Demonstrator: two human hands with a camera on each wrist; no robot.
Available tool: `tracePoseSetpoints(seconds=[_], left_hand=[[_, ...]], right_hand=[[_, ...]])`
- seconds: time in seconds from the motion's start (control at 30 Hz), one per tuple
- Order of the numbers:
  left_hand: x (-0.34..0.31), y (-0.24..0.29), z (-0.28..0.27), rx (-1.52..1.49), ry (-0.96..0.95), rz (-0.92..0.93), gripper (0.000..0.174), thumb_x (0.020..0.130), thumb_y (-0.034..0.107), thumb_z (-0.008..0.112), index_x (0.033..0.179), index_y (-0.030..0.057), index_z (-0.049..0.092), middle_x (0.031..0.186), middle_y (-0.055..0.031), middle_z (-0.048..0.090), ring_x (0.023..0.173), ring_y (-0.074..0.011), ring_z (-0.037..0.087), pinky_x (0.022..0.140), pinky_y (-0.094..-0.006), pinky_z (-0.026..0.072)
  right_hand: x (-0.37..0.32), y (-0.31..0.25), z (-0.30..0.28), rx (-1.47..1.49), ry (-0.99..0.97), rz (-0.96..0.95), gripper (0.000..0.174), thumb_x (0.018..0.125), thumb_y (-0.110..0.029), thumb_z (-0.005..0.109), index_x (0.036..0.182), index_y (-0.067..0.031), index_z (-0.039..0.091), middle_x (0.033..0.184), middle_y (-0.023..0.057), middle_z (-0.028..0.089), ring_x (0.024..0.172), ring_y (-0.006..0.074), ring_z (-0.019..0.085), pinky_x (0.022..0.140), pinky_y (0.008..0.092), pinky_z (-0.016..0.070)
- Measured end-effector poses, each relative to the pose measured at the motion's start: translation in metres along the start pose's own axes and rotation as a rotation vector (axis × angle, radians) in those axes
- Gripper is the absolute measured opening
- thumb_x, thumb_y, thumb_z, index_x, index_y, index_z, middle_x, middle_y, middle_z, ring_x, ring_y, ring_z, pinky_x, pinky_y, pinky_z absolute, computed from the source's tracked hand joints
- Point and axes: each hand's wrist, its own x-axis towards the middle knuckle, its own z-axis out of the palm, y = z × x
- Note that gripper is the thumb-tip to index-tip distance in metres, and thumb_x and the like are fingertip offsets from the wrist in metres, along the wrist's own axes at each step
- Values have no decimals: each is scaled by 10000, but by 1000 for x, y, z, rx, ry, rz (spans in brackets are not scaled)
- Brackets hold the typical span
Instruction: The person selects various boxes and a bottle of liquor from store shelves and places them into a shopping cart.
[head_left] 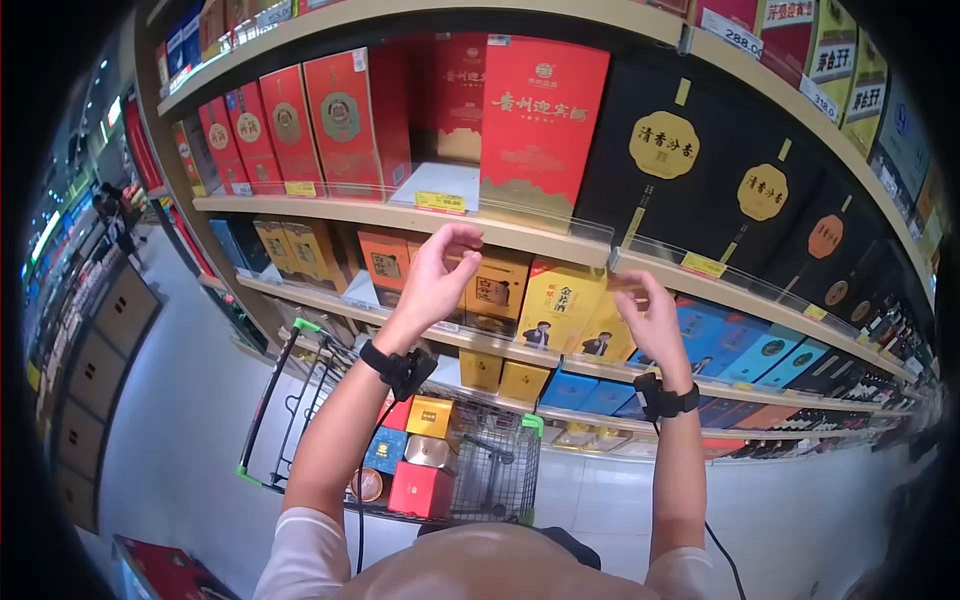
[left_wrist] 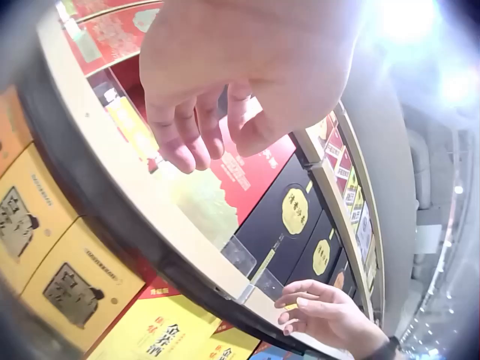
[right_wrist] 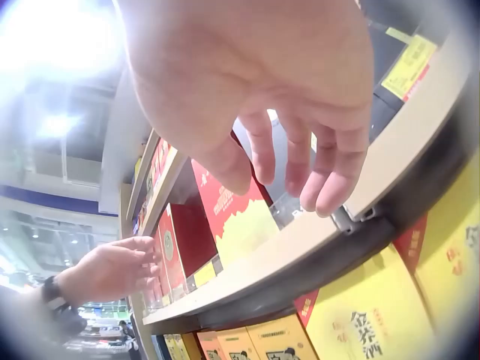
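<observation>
My left hand (head_left: 440, 285) is raised in front of the shelf edge (head_left: 520, 232), its fingers loosely bent and holding nothing. Just above it stands a tall red box (head_left: 545, 120) with a gold lower part, beside a bare stretch of shelf. To the right, my right hand (head_left: 650, 315) hovers before the yellow boxes (head_left: 560, 305), also holding nothing, fingers relaxed. Black boxes (head_left: 665, 150) with gold labels fill the shelf above it. In the left wrist view, the fingers (left_wrist: 180, 142) overlap a yellow price tag (left_wrist: 129, 124).
A shopping cart (head_left: 250, 440) with green corners stands below, close to my body. Inside are a red box (head_left: 420, 490), a gold box (head_left: 430, 415) and a blue box (head_left: 385, 450). Clear plastic guards edge the shelf. Wooden cabinets (head_left: 90, 400) line the aisle's left side.
</observation>
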Motion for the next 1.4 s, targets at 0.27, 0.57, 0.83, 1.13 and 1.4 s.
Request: tracePoseSetpoints(seconds=[0.27,0.57,0.83,1.13,1.4], left_hand=[[41,68,75,160,-19,288,318,903,39,647,1216,31,590,1193,-82,604,1055,-177,618,874,-309,533],[123,129,135,593,114,447,717,870,139,690,1525,157,398,1203,-231,502,1095,-371,556,954,-431,499],[179,170,144,850,217,307,723,856,184,656,1527,207,388,1301,-269,421,1175,-468,485,959,-537,490],[170,173,132,697,190,399,695,846,178,737,1440,161,376,1323,-310,417,1211,-506,501,1022,-512,466],[130,166,129,470,191,531,643,869,189,761,1354,83,353,1054,-262,645,1021,-411,669,873,-445,530]], right_hand=[[6,-10,-68,-129,248,-220,347,895,-82,665,1235,-65,603,1156,86,585,946,193,574,817,308,527],[50,-23,-143,-335,389,-170,514,873,-109,682,1372,-121,561,1111,145,583,884,252,593,824,363,526],[108,-57,-178,-548,344,-253,733,887,-150,677,1549,-215,368,1203,244,553,1105,400,612,973,440,505],[133,-68,-179,-384,460,-233,892,824,-294,789,1548,-74,317,1271,286,543,1156,420,598,996,441,493],[112,-62,-173,-92,280,-309,989,721,-406,894,1462,26,400,1364,224,559,1282,314,539,1059,411,443]])
